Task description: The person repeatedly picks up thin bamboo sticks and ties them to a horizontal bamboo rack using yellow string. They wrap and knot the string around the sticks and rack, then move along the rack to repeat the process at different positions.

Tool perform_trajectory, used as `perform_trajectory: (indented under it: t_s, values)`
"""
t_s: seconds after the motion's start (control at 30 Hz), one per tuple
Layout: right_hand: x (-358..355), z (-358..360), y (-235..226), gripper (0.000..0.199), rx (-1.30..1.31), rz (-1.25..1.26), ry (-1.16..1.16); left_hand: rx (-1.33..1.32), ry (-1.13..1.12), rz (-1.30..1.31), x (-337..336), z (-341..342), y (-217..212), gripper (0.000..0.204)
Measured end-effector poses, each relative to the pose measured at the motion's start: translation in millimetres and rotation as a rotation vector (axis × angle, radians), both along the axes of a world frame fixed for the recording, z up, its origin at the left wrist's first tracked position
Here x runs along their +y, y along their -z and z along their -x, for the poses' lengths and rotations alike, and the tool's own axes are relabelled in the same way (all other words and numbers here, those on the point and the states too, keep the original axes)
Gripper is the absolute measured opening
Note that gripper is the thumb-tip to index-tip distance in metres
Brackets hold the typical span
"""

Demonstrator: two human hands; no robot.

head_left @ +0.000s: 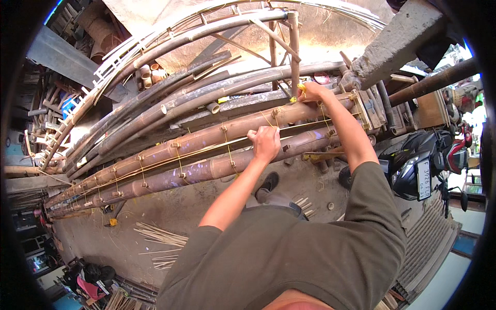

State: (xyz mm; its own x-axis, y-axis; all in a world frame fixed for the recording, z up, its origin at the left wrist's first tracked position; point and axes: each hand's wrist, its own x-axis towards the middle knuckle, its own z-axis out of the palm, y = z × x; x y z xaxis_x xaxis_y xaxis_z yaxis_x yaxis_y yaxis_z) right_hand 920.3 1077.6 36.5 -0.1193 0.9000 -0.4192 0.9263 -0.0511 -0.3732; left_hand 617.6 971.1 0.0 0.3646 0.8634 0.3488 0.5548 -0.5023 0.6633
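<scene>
Two long bamboo poles, the far pole (201, 137) and the near pole (199, 171), lie side by side in front of me. Short pegs stick out along both, and thin yellow cords cross the gap between them. My left hand (265, 143) is closed in a fist over the gap, with a thin strand of yellow cord (272, 123) running to it from the far pole. Farther right, my right hand (311, 92) is bent over the far pole, its fingers pinching a looped bunch of yellow cord (301, 93). Its fingertips are partly hidden.
Dark bamboo poles (222, 88) are stacked behind, below a curved bamboo frame (206, 32). A concrete beam (398, 44) slants in at upper right. A motorcycle (418, 160) stands at right. Thin bamboo sticks (160, 235) and a yellow-handled tool (112, 222) lie on the ground.
</scene>
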Motion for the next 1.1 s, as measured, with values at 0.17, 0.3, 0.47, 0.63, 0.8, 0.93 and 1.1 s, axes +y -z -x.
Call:
perform_trajectory:
  t_s: [0.17, 0.3, 0.47, 0.63, 0.8, 0.93, 1.1]
  values:
    - [26.5, -20.0, 49.9, 0.033, -0.386, 0.304, 0.044, -0.077, 0.011, -0.028, -1.1, -5.1, -0.7, 0.01]
    - [33.8, 15.9, 15.6, 0.046, -0.477, 0.46, 0.034, -0.026, -0.037, -0.041, 3.9, 6.1, 4.1, 0.01]
    - [27.7, -21.1, 24.8, 0.064, -0.261, 0.623, 0.146, -0.05, -0.023, -0.051, 0.3, -2.2, 1.3, 0.009]
    - [30.5, -8.5, 21.9, 0.063, -0.411, 0.459, 0.058, -0.03, -0.034, -0.043, 2.3, 1.5, 2.3, 0.008]
    - [29.6, -29.7, 44.0, 0.052, -0.258, 0.419, 0.113, -0.079, -0.025, -0.057, 2.2, 0.2, 2.4, 0.008]
    - [30.4, -18.1, 37.9, 0.048, -0.346, 0.442, 0.084, -0.06, -0.025, -0.047, 2.8, 1.8, 1.2, 0.009]
    - [31.6, -4.4, 28.6, 0.048, -0.503, 0.437, 0.081, -0.065, -0.029, -0.042, 4.1, 2.1, 2.1, 0.009]
